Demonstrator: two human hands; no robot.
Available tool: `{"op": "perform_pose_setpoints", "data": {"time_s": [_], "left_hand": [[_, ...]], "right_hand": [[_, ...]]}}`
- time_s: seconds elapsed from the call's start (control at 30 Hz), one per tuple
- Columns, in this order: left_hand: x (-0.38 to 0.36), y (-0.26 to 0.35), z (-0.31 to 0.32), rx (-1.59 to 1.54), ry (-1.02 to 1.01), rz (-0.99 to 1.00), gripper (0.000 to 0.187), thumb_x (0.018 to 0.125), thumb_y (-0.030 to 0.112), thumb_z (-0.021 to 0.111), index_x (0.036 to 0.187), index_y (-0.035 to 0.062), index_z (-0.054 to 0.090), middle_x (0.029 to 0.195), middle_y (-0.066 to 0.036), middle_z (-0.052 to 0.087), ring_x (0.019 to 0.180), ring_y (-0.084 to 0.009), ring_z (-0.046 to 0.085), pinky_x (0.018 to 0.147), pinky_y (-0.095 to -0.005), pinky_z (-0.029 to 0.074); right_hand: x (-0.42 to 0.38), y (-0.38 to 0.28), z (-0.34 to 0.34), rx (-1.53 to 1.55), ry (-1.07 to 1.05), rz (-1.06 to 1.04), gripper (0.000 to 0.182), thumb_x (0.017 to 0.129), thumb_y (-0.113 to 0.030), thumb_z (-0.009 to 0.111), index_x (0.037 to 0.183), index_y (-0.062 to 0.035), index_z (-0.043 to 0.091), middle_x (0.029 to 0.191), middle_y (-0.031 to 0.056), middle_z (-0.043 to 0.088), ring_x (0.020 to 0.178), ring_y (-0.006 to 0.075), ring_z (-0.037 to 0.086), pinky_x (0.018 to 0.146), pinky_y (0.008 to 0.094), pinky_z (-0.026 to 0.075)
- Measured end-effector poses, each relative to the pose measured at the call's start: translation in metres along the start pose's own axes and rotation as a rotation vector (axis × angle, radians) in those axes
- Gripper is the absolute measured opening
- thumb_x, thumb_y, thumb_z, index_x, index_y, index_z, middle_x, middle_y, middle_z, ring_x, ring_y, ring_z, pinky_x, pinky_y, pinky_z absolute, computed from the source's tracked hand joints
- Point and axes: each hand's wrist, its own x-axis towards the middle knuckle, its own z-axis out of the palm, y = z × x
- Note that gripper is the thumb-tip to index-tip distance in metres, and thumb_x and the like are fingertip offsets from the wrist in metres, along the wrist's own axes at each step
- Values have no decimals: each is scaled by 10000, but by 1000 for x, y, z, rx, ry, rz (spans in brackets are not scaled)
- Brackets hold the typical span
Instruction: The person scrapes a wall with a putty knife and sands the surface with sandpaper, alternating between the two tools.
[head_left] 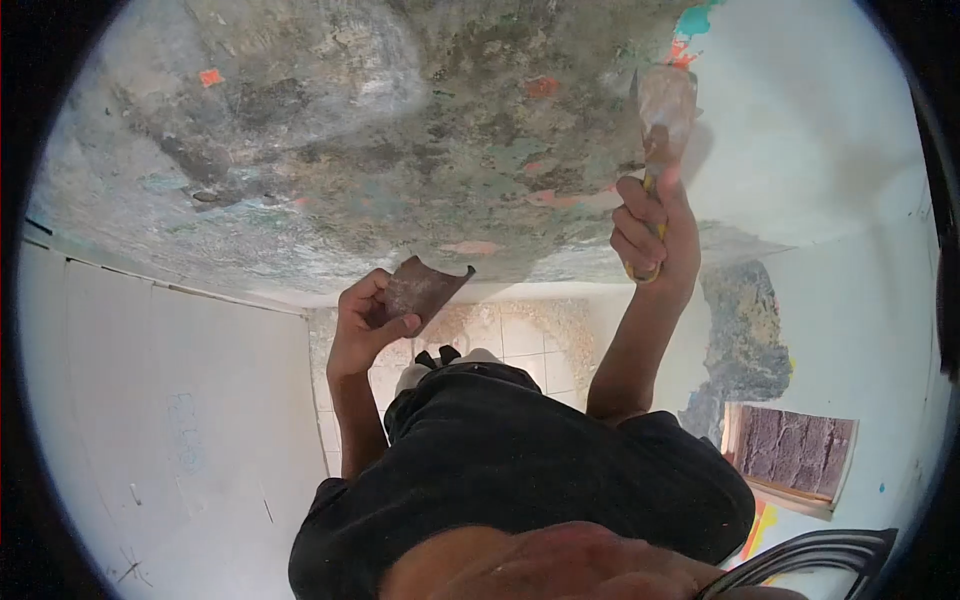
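Observation:
My right hand (655, 235) is wrapped round the yellow-edged handle of a putty knife (667, 105). Its wide, whitish blade points up and lies over the wall, where the bare grey patch (420, 130) meets pale paint (800, 130). Orange and turquoise flecks show just above the blade's end. Lower down, my left hand (365, 325) pinches a curled brown piece of sandpaper (425, 290) between thumb and fingers, in front of the wall's lower part. Scuffed whitish marks cover the sheet's face.
Below the wall lies a tiled floor (520, 335) with crumbly debris along its edges. White panels (180, 380) stand on the left. To the right, a second stripped patch (745, 330) sits above a small framed opening (795, 450) with dark brickwork behind it.

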Motion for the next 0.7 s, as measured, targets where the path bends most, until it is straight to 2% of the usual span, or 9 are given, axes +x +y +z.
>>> {"op": "perform_pose_setpoints", "data": {"time_s": [0.03, 0.17, 0.27, 0.37, 0.47, 0.5, 0.7], "left_hand": [[0, 4, 3, 45, 31, -44, 249, 757, -49, 745, 914, 31, 567, 827, -1, 611, 763, -62, 557, 660, -228, 457], [1, 1, 0, 44, 25, -8, 246, 758, -46, 746, 907, 32, 565, 825, 0, 613, 753, -60, 561, 647, -227, 461], [-1, 0, -1, 45, 31, -5, 247, 759, -42, 749, 903, 35, 563, 822, 3, 612, 743, -56, 557, 645, -222, 455], [1, -3, -1, 31, 27, -29, 250, 762, -39, 750, 902, 39, 558, 814, 6, 610, 742, -48, 552, 643, -218, 450], [3, 1, -1, 37, 13, -34, 254, 764, -43, 747, 905, 40, 553, 808, 6, 610, 747, -43, 551, 641, -217, 451], [3, -1, -1, 41, 0, -39, 255, 765, -48, 744, 906, 40, 551, 807, 7, 610, 751, -41, 553, 641, -218, 452], [2, 4, 4, 23, 3, -20, 245, 767, -64, 736, 911, 35, 564, 815, 6, 616, 758, -46, 562, 659, -217, 455]], "right_hand": [[3, -2, 5, 7, 2, 3, 398, 1001, -355, 502, 1365, -203, 443, 601, -58, 336, 368, 5, 279, 286, 161, 260], [-4, -3, 1, 7, 40, -5, 400, 1008, -344, 488, 1378, -205, 429, 600, -57, 338, 371, 1, 291, 287, 161, 271], [-4, -4, 1, 24, -39, -1, 421, 1010, -346, 476, 1400, -203, 406, 610, -54, 344, 371, 3, 296, 286, 157, 277], [-5, -3, -6, 6, 12, 11, 447, 1008, -354, 474, 1416, -196, 382, 615, -54, 346, 369, 5, 294, 285, 154, 278], [-4, -3, -10, 38, -66, 16, 430, 1005, -367, 474, 1387, -183, 400, 616, -55, 347, 368, 5, 295, 283, 153, 280], [-2, -5, -4, 58, -43, 32, 385, 1004, -371, 476, 1332, -173, 440, 609, -59, 343, 367, 5, 292, 285, 154, 278], [-1, -3, -7, 0, -81, 10, 348, 998, -381, 486, 1275, -170, 485, 610, -64, 344, 369, 6, 287, 286, 155, 271]]}}
